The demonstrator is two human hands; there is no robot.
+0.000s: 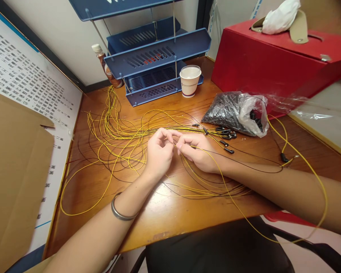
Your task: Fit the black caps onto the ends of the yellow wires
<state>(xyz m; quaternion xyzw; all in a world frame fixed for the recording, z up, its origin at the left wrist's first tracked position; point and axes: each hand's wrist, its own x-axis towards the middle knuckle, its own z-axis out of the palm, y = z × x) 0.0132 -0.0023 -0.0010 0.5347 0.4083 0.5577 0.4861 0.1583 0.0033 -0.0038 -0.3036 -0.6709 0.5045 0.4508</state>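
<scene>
Where the yellow wire (219,170) is: it comes out of the right hand (197,151), dips in a big loop past the near edge of the worktop (170,222), and goes up over the right arm toward the plastic bag (224,110).
Right hand: its thumb and first finger pinch the yellow wire, and a thin dark wire (255,170) comes out by it too.
Left hand (160,151): its fingers are curled with the tips close together, right by the right hand's fingertips; I cannot tell what they hold, as it is too small to see.
Wrist: a dark bangle (118,214) is on the left arm.
Wire pile (116,131): lots of yellow and dark wires lie behind the hands and to the left, all loopy.
Black plugs (223,131): a bunch lies at the right end of the pile.
Lone plug (284,157): it lies near the right arm.
Plastic bag: it is see-through, full of black bits, and lies on its side with its mouth to the right.
Paper cup (190,85): it stands upright just beside the blue rack (159,55).
Bottle (109,72): it has a white cap and stands left of the rack.
Red box (255,64): it is big and sits behind the bag.
Chair (216,246): it is black, in front of the worktop.
</scene>
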